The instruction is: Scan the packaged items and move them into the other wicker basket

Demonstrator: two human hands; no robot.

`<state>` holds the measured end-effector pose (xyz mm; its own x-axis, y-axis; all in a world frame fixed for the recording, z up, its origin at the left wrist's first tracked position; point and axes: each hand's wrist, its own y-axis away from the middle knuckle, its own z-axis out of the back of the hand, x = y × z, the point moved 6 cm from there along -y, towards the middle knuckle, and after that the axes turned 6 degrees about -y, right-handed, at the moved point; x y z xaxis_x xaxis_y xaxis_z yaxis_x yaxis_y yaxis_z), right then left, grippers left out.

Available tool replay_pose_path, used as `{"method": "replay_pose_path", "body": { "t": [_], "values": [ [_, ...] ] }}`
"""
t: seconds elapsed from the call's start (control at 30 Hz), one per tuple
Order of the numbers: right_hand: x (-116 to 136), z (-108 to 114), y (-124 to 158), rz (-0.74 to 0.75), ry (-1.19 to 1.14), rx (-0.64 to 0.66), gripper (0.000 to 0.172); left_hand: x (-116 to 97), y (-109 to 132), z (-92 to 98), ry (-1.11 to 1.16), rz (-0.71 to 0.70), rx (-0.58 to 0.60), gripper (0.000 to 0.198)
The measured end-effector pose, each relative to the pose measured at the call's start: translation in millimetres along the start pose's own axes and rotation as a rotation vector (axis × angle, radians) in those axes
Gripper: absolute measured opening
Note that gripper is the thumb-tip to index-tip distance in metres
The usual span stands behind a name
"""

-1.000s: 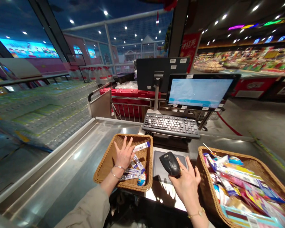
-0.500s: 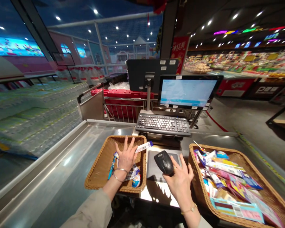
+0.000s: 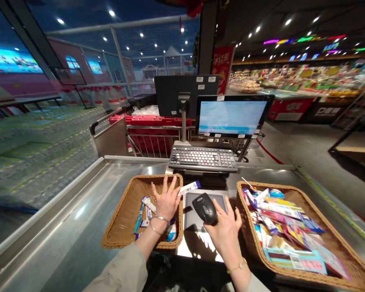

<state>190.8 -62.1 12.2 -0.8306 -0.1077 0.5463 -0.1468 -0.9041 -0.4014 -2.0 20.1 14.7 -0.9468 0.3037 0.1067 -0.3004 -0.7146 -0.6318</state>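
Observation:
My left hand (image 3: 167, 200) hovers over the left wicker basket (image 3: 121, 227), fingers spread and holding nothing. Below it lie a few small packets (image 3: 147, 202) and a blue pen-like item (image 3: 137, 219). A white strip packet (image 3: 189, 187) rests on that basket's right rim beside my fingertips. My right hand (image 3: 225, 231) grips a black handheld barcode scanner (image 3: 204, 207) above a dark pad (image 3: 190, 213), fingers partly fanned out. The right wicker basket (image 3: 337, 243) is full of several colourful packaged goods (image 3: 280, 227).
A keyboard (image 3: 203, 158), a lit screen (image 3: 230, 117) and a rear-facing monitor (image 3: 185, 93) stand behind the baskets on the steel checkout counter (image 3: 79, 227). Red shopping baskets (image 3: 152, 129) sit behind a rail. Shop shelves line the left and far right.
The view has drifted, so everything sits further left. My left hand stays spread over the left basket; the packets under it have shifted. My right hand keeps hold of the scanner.

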Motion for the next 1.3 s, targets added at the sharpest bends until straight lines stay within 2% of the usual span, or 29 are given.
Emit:
{"method": "replay_pose_path", "body": {
  "t": [0.7,0.83,1.0,1.3],
  "values": [
    [-15.6,18.3,4.0,-0.077,-0.017,-0.048,0.016,-34.3,-23.2,-1.6,0.086,-0.064,0.004,0.023],
    [-21.1,23.6,6.0,-0.075,0.011,-0.065,0.024,-42.6,-29.2,-1.8,0.090,-0.091,-0.006,0.023],
    [-31.4,33.5,9.2,-0.060,0.084,-0.122,0.027,-56.4,-37.0,-1.5,0.097,-0.139,-0.025,0.023],
    [-60.8,58.9,20.1,-0.166,0.168,-0.217,0.022,-92.4,-57.9,3.0,0.158,-0.237,-0.052,0.022]
  ]
}}
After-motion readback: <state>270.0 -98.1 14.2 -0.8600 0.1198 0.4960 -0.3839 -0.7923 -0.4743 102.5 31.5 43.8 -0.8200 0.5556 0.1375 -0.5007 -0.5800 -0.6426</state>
